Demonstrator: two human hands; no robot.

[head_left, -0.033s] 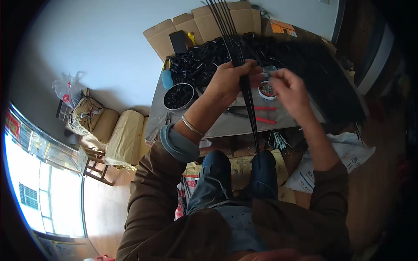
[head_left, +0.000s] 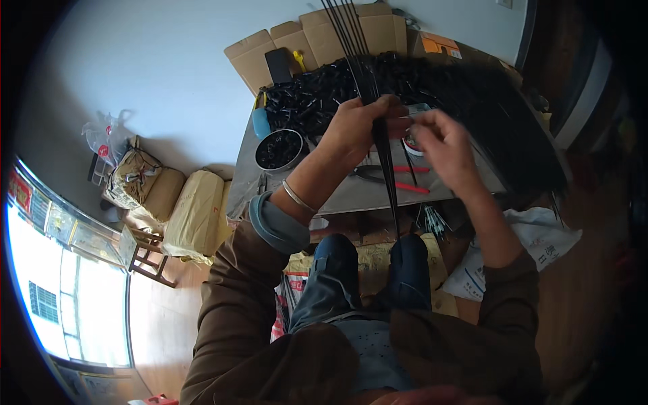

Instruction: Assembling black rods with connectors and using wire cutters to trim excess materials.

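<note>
My left hand (head_left: 358,128) is closed round a bundle of thin black rods (head_left: 364,79). Their upper ends fan out above the fist, and the lower ends narrow to a point by my knees. Close to the left fingertips, my right hand (head_left: 447,150) is pinched together. Whatever lies between its finger and thumb is too small to make out. Partly covered by the right hand is a small round dish (head_left: 413,150) with a pale rim. Below the hands, pliers with red handles (head_left: 412,188) lie on the table.
A bowl of black rings (head_left: 279,150) stands at the table's left, beside a light blue object (head_left: 261,123). Behind it is a heap of black parts (head_left: 310,94), backed by cardboard (head_left: 324,37). Many thin black rods (head_left: 513,128) cover the right side. A white sack (head_left: 533,236) lies below.
My right hand has moved slightly left, bringing its fingertips closer to the left hand and covering more of the small dish. The left hand keeps its hold on the rods.
</note>
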